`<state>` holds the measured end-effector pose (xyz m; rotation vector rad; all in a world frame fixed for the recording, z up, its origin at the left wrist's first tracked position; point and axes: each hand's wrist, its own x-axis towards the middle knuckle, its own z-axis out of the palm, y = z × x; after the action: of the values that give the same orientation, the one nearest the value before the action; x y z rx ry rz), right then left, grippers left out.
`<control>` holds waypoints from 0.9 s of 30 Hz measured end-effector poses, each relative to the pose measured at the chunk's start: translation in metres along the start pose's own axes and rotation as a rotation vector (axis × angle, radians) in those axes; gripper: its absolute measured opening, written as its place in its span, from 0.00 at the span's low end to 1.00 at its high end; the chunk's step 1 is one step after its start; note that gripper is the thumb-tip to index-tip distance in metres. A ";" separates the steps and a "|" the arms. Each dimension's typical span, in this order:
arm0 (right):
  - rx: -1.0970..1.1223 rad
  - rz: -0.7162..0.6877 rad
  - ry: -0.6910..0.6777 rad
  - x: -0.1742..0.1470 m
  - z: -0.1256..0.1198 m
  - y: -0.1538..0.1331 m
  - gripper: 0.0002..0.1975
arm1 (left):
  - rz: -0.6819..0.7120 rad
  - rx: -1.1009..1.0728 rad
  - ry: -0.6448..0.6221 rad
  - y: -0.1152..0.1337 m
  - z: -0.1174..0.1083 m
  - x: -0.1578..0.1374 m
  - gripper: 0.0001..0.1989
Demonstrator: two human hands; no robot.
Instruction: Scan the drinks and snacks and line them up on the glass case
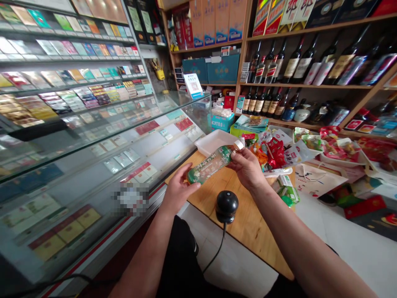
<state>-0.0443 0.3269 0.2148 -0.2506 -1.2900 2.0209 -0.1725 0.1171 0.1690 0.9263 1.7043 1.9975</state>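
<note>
"Where is the clear plastic bottle with the green label and white cap (pixel 212 164)?"

"Middle of the frame, tilted. The right hand (pixel 247 166) is closed around its neck; the left hand (pixel 179 187), half open, holds its bottom end."

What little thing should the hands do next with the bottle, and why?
I'd guess they should bring the bottle slowly down toward the round black gadget. The right hand holds it near the white cap, the left hand is at its bottom end, and the gadget stands close by on the wooden table, with a cord coming from it.
</note>
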 end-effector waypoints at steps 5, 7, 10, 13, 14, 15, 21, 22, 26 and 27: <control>0.016 -0.006 -0.116 0.001 0.062 -0.003 0.17 | 0.081 0.132 0.039 0.021 -0.026 -0.021 0.35; 0.005 -0.037 -0.159 -0.003 0.092 -0.004 0.17 | 0.145 0.133 0.114 0.030 -0.036 -0.029 0.33; -0.046 -0.056 -0.268 -0.012 0.137 -0.005 0.22 | 0.246 0.101 0.232 0.044 -0.053 -0.040 0.31; -0.154 -0.086 -0.385 -0.025 0.180 0.001 0.36 | 0.331 0.104 0.352 0.059 -0.076 -0.048 0.32; -0.184 -0.108 -0.413 -0.029 0.193 0.005 0.39 | 0.356 0.115 0.391 0.064 -0.085 -0.051 0.32; -0.204 -0.127 -0.443 -0.033 0.205 0.010 0.40 | 0.380 0.129 0.430 0.070 -0.093 -0.053 0.32; -0.251 -0.182 -0.637 -0.060 0.274 0.038 0.24 | 0.463 0.243 0.647 0.110 -0.147 -0.069 0.31; -0.267 -0.196 -0.656 -0.064 0.285 0.041 0.25 | 0.473 0.273 0.679 0.116 -0.156 -0.070 0.31; -0.360 -0.271 -0.748 -0.070 0.329 0.046 0.31 | 0.516 0.398 0.819 0.140 -0.193 -0.069 0.32; -0.387 -0.300 -0.760 -0.069 0.339 0.046 0.31 | 0.523 0.441 0.850 0.146 -0.202 -0.067 0.32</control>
<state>-0.1885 0.0281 0.3248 0.5651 -2.0353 1.6331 -0.2396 -0.1053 0.2811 0.7376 2.6549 2.6559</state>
